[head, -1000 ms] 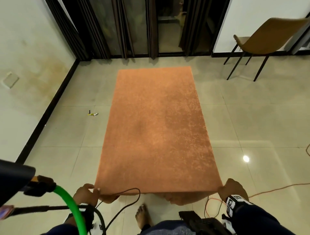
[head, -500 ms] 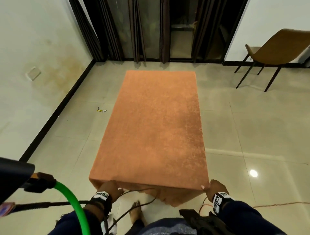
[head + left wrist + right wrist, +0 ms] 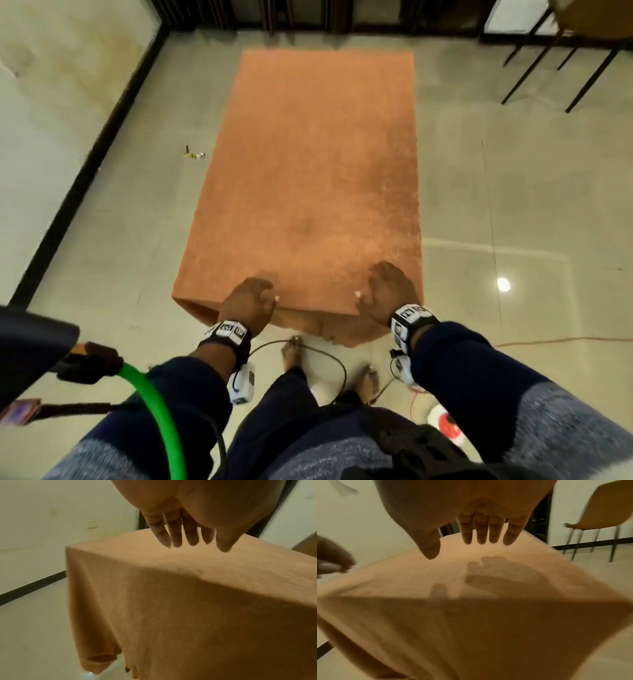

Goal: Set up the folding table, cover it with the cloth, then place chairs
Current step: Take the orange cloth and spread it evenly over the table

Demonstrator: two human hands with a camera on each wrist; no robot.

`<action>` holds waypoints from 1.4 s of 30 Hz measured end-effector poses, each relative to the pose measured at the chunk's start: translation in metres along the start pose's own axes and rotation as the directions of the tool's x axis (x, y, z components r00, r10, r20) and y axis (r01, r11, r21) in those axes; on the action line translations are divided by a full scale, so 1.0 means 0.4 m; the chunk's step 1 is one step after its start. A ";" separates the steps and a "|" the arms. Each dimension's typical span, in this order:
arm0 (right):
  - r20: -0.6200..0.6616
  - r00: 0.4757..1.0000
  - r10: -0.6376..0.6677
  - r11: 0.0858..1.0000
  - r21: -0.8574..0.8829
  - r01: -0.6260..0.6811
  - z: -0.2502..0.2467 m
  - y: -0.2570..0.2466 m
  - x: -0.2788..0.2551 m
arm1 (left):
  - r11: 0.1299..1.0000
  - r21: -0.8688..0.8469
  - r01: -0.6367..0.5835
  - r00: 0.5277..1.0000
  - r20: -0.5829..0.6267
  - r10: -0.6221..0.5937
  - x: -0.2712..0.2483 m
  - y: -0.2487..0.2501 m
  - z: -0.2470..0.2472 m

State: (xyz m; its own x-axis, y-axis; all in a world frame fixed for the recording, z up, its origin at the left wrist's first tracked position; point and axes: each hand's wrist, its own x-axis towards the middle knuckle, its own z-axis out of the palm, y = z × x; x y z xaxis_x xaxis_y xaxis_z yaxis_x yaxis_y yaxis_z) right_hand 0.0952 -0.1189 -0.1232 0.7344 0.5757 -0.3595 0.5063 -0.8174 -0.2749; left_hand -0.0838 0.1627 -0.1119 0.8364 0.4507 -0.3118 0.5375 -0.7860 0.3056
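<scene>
An orange cloth [image 3: 315, 178] covers the whole folding table, which is hidden beneath it; the cloth hangs over the near edge [image 3: 329, 325]. My left hand [image 3: 251, 298] and my right hand [image 3: 387, 291] are both over the near end of the tabletop, fingers straight. In the left wrist view the fingers [image 3: 176, 536] hover just above the cloth [image 3: 188, 601]. The right wrist view shows spread fingers [image 3: 481, 534] above the cloth [image 3: 488, 628], their shadow on it. A tan chair [image 3: 596, 13] with black legs stands at the far right, also in the right wrist view as the chair [image 3: 607, 507].
Dark door frames run along the far wall. A white wall with a black skirting [image 3: 89, 164] is on the left. A small yellow item [image 3: 193, 155] lies on the tiled floor left of the table. Cables [image 3: 322, 359] and my bare feet are near the table's front.
Both hands let go of the cloth's near corners and moved inward onto the top of the near end. The head view tilted down and closer.
</scene>
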 end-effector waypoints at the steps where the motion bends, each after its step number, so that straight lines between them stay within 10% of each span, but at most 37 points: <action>1: 0.025 0.999 -0.043 0.999 -0.031 0.044 0.017 -0.054 0.020 | 0.993 0.072 -0.090 0.996 0.018 0.089 0.032 0.012 0.020; 8: 0.018 1.000 0.001 0.998 -0.061 0.000 0.158 -0.136 0.005 | 0.936 0.239 -0.258 0.957 0.195 0.214 0.078 -0.007 0.120; 13: -0.020 0.974 0.227 0.971 -0.074 -0.228 0.125 0.071 -0.078 | 0.965 0.181 0.190 0.980 0.025 -0.198 0.056 -0.332 0.017; 20: 0.081 0.650 0.756 0.579 0.381 -0.721 0.087 0.153 -0.137 | 0.827 -0.206 0.523 0.852 0.132 -0.506 0.073 -0.463 -0.127; 25: 0.144 0.727 0.671 0.699 0.206 -0.685 0.089 0.143 -0.139 | 0.845 -0.129 0.519 0.855 0.073 -0.514 0.060 -0.435 -0.130; 36: 0.142 0.692 0.708 0.522 0.555 -0.648 0.150 0.233 -0.124 | 0.876 0.236 0.421 0.891 0.077 -0.448 0.073 -0.490 -0.093; 42: 0.090 0.724 0.684 0.635 0.416 -0.651 0.097 0.235 -0.106 | 0.820 0.284 0.496 0.852 0.026 -0.524 0.095 -0.485 -0.106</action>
State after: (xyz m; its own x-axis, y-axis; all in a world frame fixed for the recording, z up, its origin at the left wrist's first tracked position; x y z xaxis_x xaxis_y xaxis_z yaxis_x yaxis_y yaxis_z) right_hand 0.0942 -0.2194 -0.1684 0.8374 -0.1408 -0.5281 -0.3451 -0.8855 -0.3112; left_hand -0.1518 0.3503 -0.1447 0.4281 0.7846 -0.4486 0.8253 -0.5416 -0.1597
